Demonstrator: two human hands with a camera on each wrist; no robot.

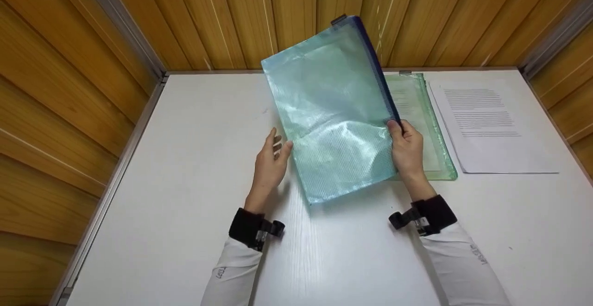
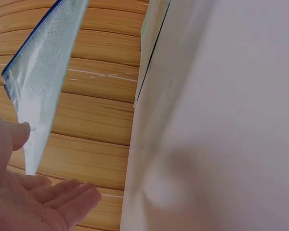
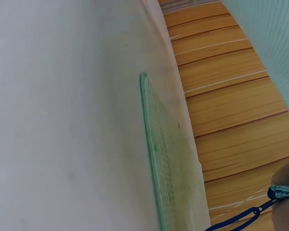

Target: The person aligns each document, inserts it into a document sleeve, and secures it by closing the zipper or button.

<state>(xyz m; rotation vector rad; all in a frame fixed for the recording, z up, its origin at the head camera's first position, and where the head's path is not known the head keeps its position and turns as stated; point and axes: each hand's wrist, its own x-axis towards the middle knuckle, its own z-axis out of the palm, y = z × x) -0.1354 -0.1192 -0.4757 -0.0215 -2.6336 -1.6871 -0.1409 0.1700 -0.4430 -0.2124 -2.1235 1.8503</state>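
A translucent blue zip file pouch [image 1: 340, 111] with a dark blue zipper edge is held up tilted above the table. My right hand [image 1: 407, 150] pinches its zippered right edge, thumb in front. In the right wrist view, a blue cord pull [image 3: 253, 211] hangs by the fingers [image 3: 285, 211]. My left hand [image 1: 272, 164] is at the pouch's left edge, fingers extended and thumb close to it; in the left wrist view the palm faces up beside the pouch [image 2: 45, 77], and whether the thumb touches it I cannot tell.
A green zip pouch [image 1: 435, 157] with a printed sheet inside lies on the white table [image 1: 194, 181], partly behind the blue pouch. To its right lies a stack of printed paper [image 1: 500, 130]. Wooden-plank walls [image 1: 222, 23] border the table at the back and sides.
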